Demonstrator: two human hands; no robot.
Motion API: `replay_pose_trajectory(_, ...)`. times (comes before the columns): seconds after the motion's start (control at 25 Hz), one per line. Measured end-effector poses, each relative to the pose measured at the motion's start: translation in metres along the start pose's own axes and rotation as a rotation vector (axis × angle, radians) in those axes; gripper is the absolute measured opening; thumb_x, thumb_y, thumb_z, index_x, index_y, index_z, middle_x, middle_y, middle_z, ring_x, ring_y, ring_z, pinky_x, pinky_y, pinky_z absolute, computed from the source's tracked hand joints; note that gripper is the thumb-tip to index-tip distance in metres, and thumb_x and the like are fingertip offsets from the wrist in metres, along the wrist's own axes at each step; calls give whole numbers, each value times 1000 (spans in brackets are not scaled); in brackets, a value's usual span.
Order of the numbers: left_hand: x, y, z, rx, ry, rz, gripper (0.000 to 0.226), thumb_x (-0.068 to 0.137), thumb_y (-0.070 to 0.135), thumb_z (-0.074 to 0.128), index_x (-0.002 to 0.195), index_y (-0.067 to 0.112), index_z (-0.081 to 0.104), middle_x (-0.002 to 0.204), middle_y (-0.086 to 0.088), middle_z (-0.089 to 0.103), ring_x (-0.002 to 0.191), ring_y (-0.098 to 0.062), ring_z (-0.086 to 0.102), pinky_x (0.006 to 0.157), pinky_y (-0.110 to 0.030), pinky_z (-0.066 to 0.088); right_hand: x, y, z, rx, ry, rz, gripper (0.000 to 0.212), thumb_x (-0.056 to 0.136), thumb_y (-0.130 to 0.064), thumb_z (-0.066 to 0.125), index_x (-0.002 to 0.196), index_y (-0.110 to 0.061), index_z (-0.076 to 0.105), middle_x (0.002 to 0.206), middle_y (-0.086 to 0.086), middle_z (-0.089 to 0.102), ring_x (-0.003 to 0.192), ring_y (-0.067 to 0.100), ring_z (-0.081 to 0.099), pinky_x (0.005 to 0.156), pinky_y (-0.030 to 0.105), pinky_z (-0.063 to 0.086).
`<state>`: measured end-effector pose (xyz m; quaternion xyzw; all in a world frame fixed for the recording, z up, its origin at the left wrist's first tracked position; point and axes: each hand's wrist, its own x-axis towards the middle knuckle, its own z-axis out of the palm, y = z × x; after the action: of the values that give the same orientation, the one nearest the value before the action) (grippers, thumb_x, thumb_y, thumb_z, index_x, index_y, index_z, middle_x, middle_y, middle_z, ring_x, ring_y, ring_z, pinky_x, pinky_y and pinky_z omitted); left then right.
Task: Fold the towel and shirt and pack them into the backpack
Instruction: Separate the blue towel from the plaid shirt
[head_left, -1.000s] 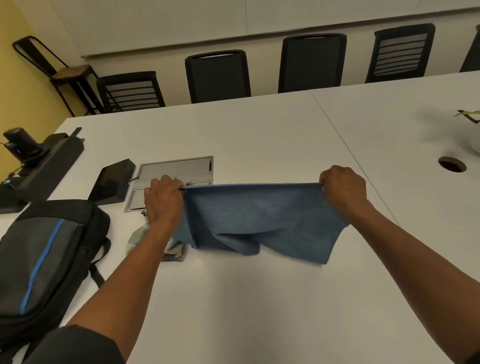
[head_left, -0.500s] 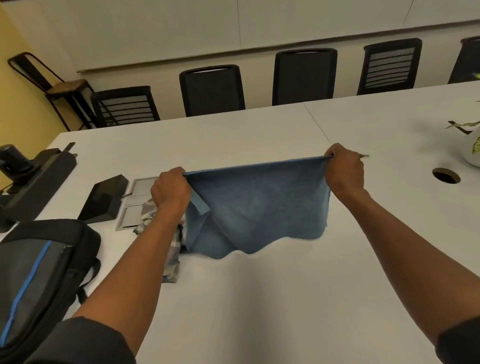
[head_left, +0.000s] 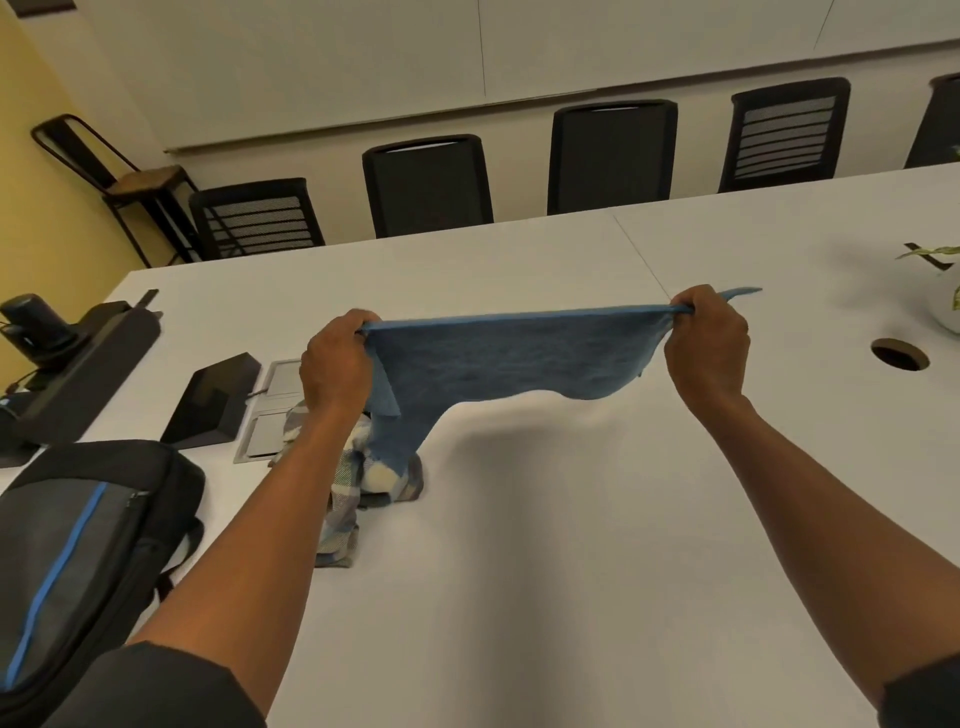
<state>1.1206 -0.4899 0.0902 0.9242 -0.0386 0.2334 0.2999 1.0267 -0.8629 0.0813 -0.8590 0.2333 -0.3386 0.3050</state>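
Note:
A blue towel (head_left: 509, 358) hangs stretched in the air above the white table (head_left: 571, 545). My left hand (head_left: 335, 358) grips its left top corner and my right hand (head_left: 709, 345) grips its right top corner. The towel's lower left tail droops onto a crumpled plaid shirt (head_left: 345, 499), which lies on the table under my left forearm. A black backpack (head_left: 78, 551) with a blue stripe lies flat at the table's near left edge.
A black wedge-shaped box (head_left: 213, 402) and a grey floor-box lid (head_left: 270, 410) sit behind the shirt. A black camera device (head_left: 57, 353) stands at far left. A cable hole (head_left: 898, 354) and a potted plant (head_left: 943, 291) are at right. Black chairs line the far side.
Both hands have lifted the towel higher and pulled it tauter, so most of it left the table. The plaid shirt underneath has come into view.

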Motion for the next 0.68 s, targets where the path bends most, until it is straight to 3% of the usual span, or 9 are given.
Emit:
replay_pose_trajectory(0.12, -38, -33, 12, -19, -234, -46, 33, 98, 11, 44, 109, 29, 69, 104, 5, 67, 91, -18, 60, 75, -32, 50, -43, 38, -1, -83, -58, 42, 15, 95, -2, 52, 96, -9, 65, 86, 10, 66, 71, 23, 57, 57, 24, 36)
replay_pose_trajectory(0.24, -98, -66, 26, 2, -483, -29, 27, 97, 8, 53, 117, 15, 70, 115, -3, 68, 104, -21, 61, 92, -30, 47, -100, 82, -3, -153, -158, 119, 10, 94, -7, 58, 96, -10, 67, 89, 10, 69, 75, 26, 62, 65, 27, 39)
replay_pose_trajectory(0.36, -163, -96, 33, 11, -608, 0, 23, 97, 9, 57, 113, 11, 73, 112, -10, 71, 104, -29, 64, 92, -36, 48, -159, 119, -11, -204, -259, 171, 9, 93, -8, 60, 94, -9, 70, 88, 11, 70, 77, 29, 64, 66, 27, 40)
replay_pose_trajectory(0.56, -253, -148, 37, 101, -789, -76, 24, 97, 21, 59, 114, 30, 73, 117, 2, 71, 107, -21, 64, 92, -31, 48, -246, 164, -16, -299, -476, 272, 16, 88, -5, 62, 83, -16, 71, 77, 10, 68, 65, 27, 57, 56, 28, 35)
replay_pose_trajectory(0.68, -305, -169, 33, 141, -828, -107, 27, 99, 23, 55, 120, 33, 70, 123, 6, 67, 112, -20, 62, 93, -26, 45, -297, 182, -21, -320, -509, 299, 17, 88, -8, 63, 82, -22, 72, 77, 3, 68, 63, 20, 51, 58, 29, 35)
